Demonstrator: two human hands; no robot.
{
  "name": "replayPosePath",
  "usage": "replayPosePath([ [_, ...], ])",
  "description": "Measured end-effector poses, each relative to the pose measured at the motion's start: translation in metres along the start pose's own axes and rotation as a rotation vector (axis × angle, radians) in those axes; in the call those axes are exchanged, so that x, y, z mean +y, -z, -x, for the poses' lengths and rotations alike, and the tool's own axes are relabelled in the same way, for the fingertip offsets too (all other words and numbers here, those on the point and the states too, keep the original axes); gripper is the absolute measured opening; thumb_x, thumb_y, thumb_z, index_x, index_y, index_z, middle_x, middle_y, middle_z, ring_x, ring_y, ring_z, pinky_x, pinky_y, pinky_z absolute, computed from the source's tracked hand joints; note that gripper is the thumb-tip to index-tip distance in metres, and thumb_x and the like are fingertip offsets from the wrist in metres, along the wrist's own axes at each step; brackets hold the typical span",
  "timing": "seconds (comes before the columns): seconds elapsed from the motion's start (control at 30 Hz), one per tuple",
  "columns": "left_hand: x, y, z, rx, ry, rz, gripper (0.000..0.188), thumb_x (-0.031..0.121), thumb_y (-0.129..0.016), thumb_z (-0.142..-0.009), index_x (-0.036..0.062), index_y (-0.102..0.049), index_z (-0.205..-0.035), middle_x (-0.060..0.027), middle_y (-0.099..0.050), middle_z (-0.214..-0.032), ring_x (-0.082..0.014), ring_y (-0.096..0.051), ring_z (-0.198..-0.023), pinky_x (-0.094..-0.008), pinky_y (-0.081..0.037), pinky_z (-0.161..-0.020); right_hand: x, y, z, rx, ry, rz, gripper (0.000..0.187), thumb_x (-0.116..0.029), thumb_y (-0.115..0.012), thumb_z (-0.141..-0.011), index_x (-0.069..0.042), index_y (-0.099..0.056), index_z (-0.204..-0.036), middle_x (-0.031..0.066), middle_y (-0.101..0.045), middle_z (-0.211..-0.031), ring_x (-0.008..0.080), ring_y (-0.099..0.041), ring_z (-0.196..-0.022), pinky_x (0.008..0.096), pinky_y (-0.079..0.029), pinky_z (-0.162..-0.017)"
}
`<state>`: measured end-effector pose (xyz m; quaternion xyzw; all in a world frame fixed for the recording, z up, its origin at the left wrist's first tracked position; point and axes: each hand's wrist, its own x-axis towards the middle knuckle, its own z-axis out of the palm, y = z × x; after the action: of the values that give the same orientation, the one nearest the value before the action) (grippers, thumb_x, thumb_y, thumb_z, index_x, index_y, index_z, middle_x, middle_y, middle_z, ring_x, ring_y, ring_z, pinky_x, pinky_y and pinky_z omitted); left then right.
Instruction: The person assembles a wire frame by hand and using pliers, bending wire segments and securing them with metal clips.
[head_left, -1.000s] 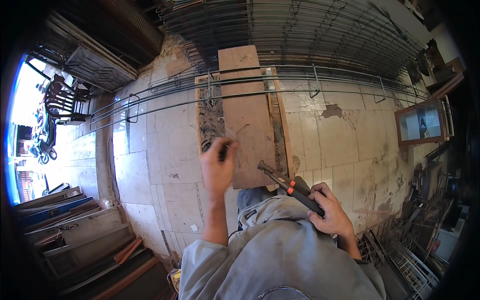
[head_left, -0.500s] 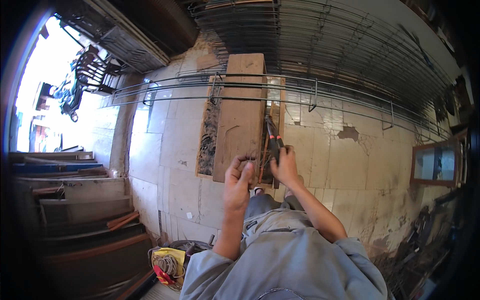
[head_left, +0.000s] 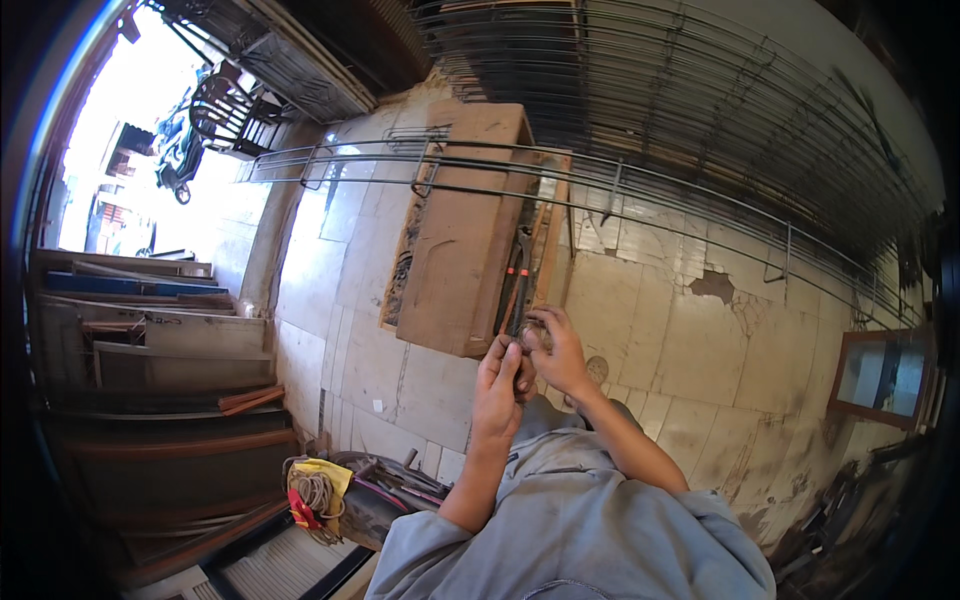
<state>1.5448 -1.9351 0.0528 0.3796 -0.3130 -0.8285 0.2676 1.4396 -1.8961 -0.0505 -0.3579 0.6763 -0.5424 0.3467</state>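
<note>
My left hand (head_left: 502, 385) is closed, thumb against its bent fingers, just off the near end of a long brown wooden box (head_left: 455, 240). What it pinches is too small to make out. Close against it, my right hand (head_left: 560, 355) has its fingers curled around something tan and blurred that I cannot make out. Pincers (head_left: 518, 275) with dark handles and red bands lie in the narrow gap along the box's right side, their handles pointing toward my hands. Four thin dark rods tied into a long cage of steel bars (head_left: 480, 165) cross over the box.
A large stack of wire-tied bars (head_left: 690, 100) fills the far right. Boards and panels (head_left: 170, 400) lean at the left. A yellow bag with coiled rope (head_left: 318, 492) sits at lower left. A framed glass panel (head_left: 877, 377) stands at the right, on tiled floor (head_left: 640, 310).
My right hand has let go of the pincers, which now lie beside the box. Both hands have come together. The whole view has turned and shifted slightly.
</note>
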Motion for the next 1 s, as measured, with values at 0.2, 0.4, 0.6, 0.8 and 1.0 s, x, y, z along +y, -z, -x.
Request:
replayPosePath([
  [0.2,-0.021,-0.023,-0.009,-0.217,0.320,0.222,0.022,0.032,-0.048,-0.105,0.0117,-0.053,-0.098,0.0047,-0.038,-0.065,-0.0047,-0.030,-0.050,-0.0199,-0.023,-0.041,-0.059,0.089,0.041,-0.147,-0.050,-0.715,0.042,-0.027,-0.066,-0.096,-0.005,-0.055,-0.130,0.0034,-0.063,-0.102,0.0100,-0.059,-0.090,0.0260,-0.051,-0.073],
  [0.4,-0.027,-0.062,-0.011,-0.276,0.400,0.081,0.024,0.029,-0.053,-0.103,0.0090,-0.054,-0.089,0.0043,-0.038,-0.062,-0.0052,-0.031,-0.049,-0.0206,-0.023,-0.041,-0.045,0.109,0.060,0.237,0.203,-0.490,0.019,-0.016,-0.067,-0.095,-0.002,-0.061,-0.107,0.0022,-0.062,-0.091,0.0104,-0.058,-0.083,0.0271,-0.048,-0.078],
  [0.6,-0.026,-0.083,-0.040,-0.196,-0.306,-0.613,0.018,0.017,-0.067,-0.095,0.0032,-0.066,-0.083,-0.0016,-0.059,-0.069,-0.0106,-0.050,-0.057,-0.0249,-0.037,-0.051,-0.071,0.140,0.102,-0.035,-0.071,-0.840,0.012,-0.013,-0.066,-0.095,-0.003,-0.060,-0.095,0.0019,-0.059,-0.082,0.0096,-0.055,-0.076,0.0255,-0.046,-0.065],
  [0.8,-0.045,-0.049,-0.052,-0.650,-0.913,-1.128,0.015,0.000,-0.077,-0.072,0.0040,-0.069,-0.084,-0.0083,-0.058,-0.065,-0.0232,-0.057,-0.056,-0.0332,-0.044,-0.050,-0.073,0.210,0.143,0.285,-0.101,-0.856,0.018,-0.018,-0.066,-0.096,-0.002,-0.058,-0.091,0.0021,-0.057,-0.076,0.0087,-0.052,-0.065,0.0245,-0.042,-0.057],
  [1.0,-0.097,-0.079,-0.059,-0.996,-0.679,-1.040,0.024,-0.001,-0.074,-0.075,0.0011,-0.070,-0.099,-0.0118,-0.060,-0.072,-0.0268,-0.059,-0.060,-0.0366,-0.047,-0.054,-0.072,0.256,0.130,0.485,-0.003,-0.572,0.020,-0.018,-0.067,-0.095,-0.002,-0.058,-0.089,0.0010,-0.056,-0.071,0.0079,-0.051,-0.059,0.0241,-0.042,-0.052],
])
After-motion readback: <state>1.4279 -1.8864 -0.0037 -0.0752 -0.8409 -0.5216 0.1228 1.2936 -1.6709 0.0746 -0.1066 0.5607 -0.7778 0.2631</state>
